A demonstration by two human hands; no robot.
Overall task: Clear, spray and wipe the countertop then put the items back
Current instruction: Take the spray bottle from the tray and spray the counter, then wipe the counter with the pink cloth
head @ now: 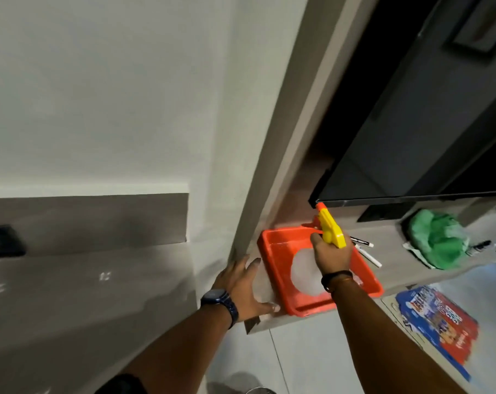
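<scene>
Left hand spread flat on surface, touching tray edge | right hand wrapped round sprayer over tray, nozzle aimed away toward far wall | markers and green cloth lying farther right, nearer right hand | surface not yet cleared.
</scene>
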